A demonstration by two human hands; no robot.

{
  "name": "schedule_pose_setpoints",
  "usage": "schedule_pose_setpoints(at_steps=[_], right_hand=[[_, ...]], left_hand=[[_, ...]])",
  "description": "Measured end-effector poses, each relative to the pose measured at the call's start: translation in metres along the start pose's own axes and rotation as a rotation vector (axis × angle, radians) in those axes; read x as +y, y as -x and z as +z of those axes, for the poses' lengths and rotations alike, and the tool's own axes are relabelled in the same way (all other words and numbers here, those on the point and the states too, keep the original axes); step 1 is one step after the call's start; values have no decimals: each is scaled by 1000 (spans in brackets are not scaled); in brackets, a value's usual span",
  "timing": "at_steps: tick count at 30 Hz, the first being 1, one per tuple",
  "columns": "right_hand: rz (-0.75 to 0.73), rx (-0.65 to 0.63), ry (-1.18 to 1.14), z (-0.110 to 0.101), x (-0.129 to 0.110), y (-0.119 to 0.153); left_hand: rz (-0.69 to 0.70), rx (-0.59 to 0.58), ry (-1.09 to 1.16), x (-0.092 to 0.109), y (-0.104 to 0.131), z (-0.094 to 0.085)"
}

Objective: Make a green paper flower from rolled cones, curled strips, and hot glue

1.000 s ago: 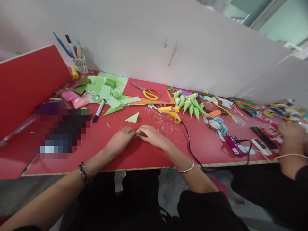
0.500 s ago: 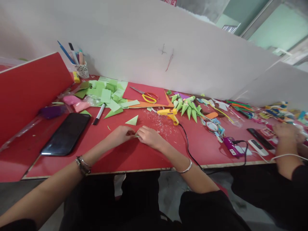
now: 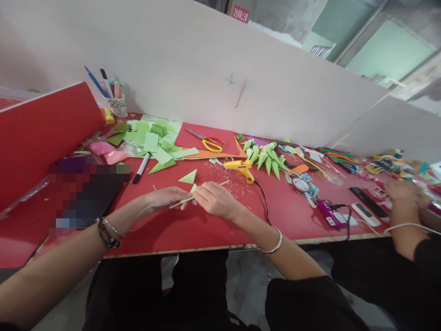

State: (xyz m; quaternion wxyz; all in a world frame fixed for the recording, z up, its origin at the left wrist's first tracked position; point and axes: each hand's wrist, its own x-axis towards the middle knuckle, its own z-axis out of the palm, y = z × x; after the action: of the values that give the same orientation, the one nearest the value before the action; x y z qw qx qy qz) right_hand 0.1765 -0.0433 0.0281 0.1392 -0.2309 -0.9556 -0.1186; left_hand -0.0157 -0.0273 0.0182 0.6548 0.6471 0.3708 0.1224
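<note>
A small green paper piece (image 3: 187, 200) is between my two hands, above the red table near its front edge. My left hand (image 3: 164, 198) has its fingers closed on the paper's left part, by a thin stick-like strip. My right hand (image 3: 214, 198) pinches the paper's right end, its fingertips partly hidden. Just beyond lies a folded green paper triangle (image 3: 188, 176). A yellow glue gun (image 3: 240, 166) rests on the table beyond my right hand, among white scraps.
Green paper squares (image 3: 150, 142), scissors (image 3: 212, 145) and green paper cones (image 3: 263, 158) lie along the back. A marker (image 3: 140, 169) and a dark phone (image 3: 99, 191) are at left. Another person's hands (image 3: 404, 193) are at far right, past a purple adapter (image 3: 330, 214).
My hands have shifted slightly, and more of the green paper and a thin strip now show between them. The view has tilted a little. The phone now appears pixelated.
</note>
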Motion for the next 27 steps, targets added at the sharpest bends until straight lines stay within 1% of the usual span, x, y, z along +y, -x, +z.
schedule_pose_setpoints(at_steps=[3,7,10,12,14,17,19,22,24,27], right_hand=[[-30,73,45,-3,1,0],[-113,217,171,-3,8,1],[-160,312,220,-3,14,1],[-188,340,234,-6,15,1],[-216,357,247,-12,15,1],[-254,386,271,-21,13,-2],[-255,398,259,-25,11,-4],[-228,368,208,-27,9,-8],[-201,338,167,-27,8,-9],[-107,301,117,-25,10,-11]], left_hand=[[27,6,9,2,1,3],[76,34,67,4,1,3],[76,15,100,4,2,3],[69,-19,124,5,5,5],[71,-19,181,5,7,8],[80,38,298,5,11,14],[96,82,337,4,13,18],[142,131,255,5,15,21],[200,183,110,8,15,21],[327,312,-142,11,14,18]])
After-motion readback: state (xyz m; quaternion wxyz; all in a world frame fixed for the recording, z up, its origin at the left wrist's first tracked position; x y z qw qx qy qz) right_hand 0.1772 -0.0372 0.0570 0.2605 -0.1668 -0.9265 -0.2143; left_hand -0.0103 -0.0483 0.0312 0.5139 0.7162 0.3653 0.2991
